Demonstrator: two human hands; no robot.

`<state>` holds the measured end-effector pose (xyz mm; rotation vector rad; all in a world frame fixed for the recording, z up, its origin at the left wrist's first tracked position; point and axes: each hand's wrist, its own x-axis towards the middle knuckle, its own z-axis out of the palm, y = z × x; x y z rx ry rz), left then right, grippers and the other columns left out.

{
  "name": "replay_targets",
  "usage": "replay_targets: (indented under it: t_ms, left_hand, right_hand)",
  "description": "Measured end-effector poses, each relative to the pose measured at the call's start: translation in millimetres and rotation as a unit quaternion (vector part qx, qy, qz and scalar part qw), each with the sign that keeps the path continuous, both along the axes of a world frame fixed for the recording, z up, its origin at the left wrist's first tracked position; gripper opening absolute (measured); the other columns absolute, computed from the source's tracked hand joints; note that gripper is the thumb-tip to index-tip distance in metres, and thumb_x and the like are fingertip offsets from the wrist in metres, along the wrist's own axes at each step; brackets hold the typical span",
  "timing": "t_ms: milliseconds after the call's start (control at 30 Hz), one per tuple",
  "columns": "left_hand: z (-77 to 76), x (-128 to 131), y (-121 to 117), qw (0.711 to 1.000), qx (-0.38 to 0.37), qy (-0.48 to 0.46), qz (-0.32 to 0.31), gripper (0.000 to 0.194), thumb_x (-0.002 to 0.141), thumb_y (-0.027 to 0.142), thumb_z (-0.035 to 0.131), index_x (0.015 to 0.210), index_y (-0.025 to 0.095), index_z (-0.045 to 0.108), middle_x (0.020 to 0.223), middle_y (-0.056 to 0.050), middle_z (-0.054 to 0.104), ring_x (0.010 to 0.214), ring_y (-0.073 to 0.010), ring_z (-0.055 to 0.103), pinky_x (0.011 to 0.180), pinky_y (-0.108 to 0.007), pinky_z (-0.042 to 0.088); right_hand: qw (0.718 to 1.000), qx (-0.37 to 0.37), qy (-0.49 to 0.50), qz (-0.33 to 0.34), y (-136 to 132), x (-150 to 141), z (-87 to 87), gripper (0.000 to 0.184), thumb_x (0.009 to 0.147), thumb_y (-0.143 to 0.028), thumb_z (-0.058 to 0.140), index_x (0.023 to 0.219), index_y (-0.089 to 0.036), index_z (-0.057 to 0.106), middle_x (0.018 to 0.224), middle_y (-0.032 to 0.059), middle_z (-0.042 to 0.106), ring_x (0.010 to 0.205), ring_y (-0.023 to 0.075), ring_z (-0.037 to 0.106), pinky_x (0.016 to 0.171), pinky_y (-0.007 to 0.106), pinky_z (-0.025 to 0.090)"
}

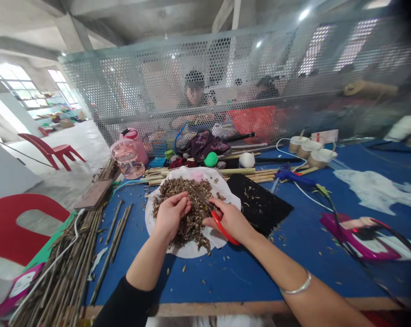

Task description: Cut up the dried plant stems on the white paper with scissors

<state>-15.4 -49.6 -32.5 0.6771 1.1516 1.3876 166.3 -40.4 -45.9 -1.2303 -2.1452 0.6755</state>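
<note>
Gripping the red scissors [222, 227] in the right hand [233, 219], with fingers wrapped round the handles and blades aimed over the heap [191, 234]. Pinching with the left hand [169, 219], fingertips together just beside the blades; impossible to tell whether on anything. Best to snip low over the cloth [231, 193], catching every scrap, and keep left fingertips out of the blades' line. Looking dry, brown and crumbly, full of curled flakes and paler bits, piled on that white cloth, atop the blue table [253, 284].
</note>
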Motion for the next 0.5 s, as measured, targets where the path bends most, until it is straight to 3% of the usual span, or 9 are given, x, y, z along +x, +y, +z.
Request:
replay_targets:
  t_ms: [167,267,367,500]
  left_hand:
    - [3.0,4.3,-4.8,0.998,0.002,-0.061,-0.023,0.024,0.069,0.012,0.068,0.093,0.012,0.062,0.067,0.000,0.061,0.056,-0.0040,0.057,0.056,-0.013,0.051]
    - [3.7,5.4,-4.9,0.996,-0.006,-0.086,-0.030,0.015,0.070,0.016,0.068,0.081,0.012,0.059,0.063,0.002,0.058,0.050,-0.0024,0.054,0.048,-0.011,0.049]
    - [3.1,5.4,-4.5,0.993,-0.011,-0.113,-0.037,0.012,0.071,0.017,0.067,0.074,0.011,0.057,0.062,0.002,0.056,0.051,-0.0017,0.054,0.051,-0.010,0.049]
    - [1.9,5.1,-6.4,0.990,0.000,-0.129,-0.051,0.018,0.066,0.011,0.070,0.081,0.012,0.060,0.068,0.000,0.060,0.058,-0.0029,0.058,0.057,-0.010,0.051]
  right_hand:
    - [1.000,0.003,-0.015,0.002,0.4,0.7,-0.6,0.057,0.067,-0.049,0.065,0.112,-0.017,0.053,0.067,0.0001,0.057,0.061,0.0149,0.051,0.058,0.025,0.040]
    - [1.000,0.000,-0.018,0.020,-0.5,1.1,-0.2,0.059,0.066,-0.049,0.066,0.115,-0.018,0.051,0.073,0.0011,0.058,0.064,0.0161,0.052,0.062,0.027,0.041]
    - [0.999,0.008,-0.012,0.041,-2.6,-0.2,0.8,0.060,0.066,-0.049,0.067,0.115,-0.019,0.050,0.084,0.0052,0.061,0.071,0.0181,0.054,0.066,0.030,0.043]
    - [0.998,0.022,0.015,0.055,-4.4,-3.3,2.0,0.063,0.065,-0.049,0.069,0.116,-0.017,0.049,0.107,0.0120,0.058,0.091,0.0238,0.055,0.080,0.036,0.043]
